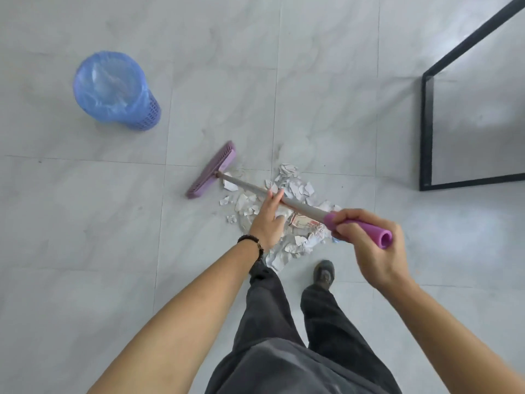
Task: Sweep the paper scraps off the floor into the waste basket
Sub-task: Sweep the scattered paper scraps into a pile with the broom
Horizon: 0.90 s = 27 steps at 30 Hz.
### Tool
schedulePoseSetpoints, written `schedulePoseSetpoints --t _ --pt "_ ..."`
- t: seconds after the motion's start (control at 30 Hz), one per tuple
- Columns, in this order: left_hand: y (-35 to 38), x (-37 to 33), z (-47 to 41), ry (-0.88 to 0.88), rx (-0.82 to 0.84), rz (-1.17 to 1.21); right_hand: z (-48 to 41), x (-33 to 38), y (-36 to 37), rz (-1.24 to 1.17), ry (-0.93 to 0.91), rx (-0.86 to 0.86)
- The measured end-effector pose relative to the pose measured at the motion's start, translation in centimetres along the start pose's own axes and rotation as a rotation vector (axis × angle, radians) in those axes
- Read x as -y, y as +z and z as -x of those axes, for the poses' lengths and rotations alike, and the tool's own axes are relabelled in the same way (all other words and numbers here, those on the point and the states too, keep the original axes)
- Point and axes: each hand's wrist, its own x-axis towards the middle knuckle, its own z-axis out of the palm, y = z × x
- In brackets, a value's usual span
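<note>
Above the paper scraps point(289, 177), our right grip point(369, 248) clasps the broom point(211, 170); our left grip point(267, 220), fingers point(273, 199) straight, touches it

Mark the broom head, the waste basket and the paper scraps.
broom head point(211, 169), head view, purple back of the head
waste basket point(149, 116), head view, blue mesh side wall
paper scraps point(288, 170), head view, white pieces at the pile's far edge

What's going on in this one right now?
A person holds a purple broom: the right hand grips its handle end, and the left hand touches the grey shaft. The broom head sits on the floor beside a pile of paper scraps. The blue waste basket stands apart, up left.
</note>
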Motion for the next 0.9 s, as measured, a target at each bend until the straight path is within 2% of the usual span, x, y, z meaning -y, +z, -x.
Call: schedulePoseSetpoints --t 0.07,0.17,0.47,0.53,0.63,0.8,0.9 --pt "1.2 -1.0 0.0 0.072 0.058 -0.113 0.5 1.6 -1.6 -0.005 -0.009 -0.071" --pt "3.2 -3.4 -0.1 0.193 0.042 -0.209 1.9 3.4 -3.2 0.009 -0.042 -0.145" --pt "3.0 -10.7 -1.5 0.320 -0.028 -0.329 3.3 6.8 -6.2 -0.166 -0.185 -0.264" --pt "2.2 -11.2 -3.0 0.317 -0.077 -0.348 2.9 6.0 -5.1 -0.213 -0.204 -0.270" --pt "1.7 -10.7 -5.0 0.224 -0.096 -0.383 2.0 3.1 -2.7 -0.254 -0.147 -0.236" --pt "2.9 -7.2 -6.3 0.125 0.035 -0.514 2.5 -2.9 0.4 -0.212 -0.027 -0.152" --pt "4.9 -5.2 -5.5 0.136 0.127 -0.623 4.2 -5.4 -0.1 -0.045 -0.034 -0.153"
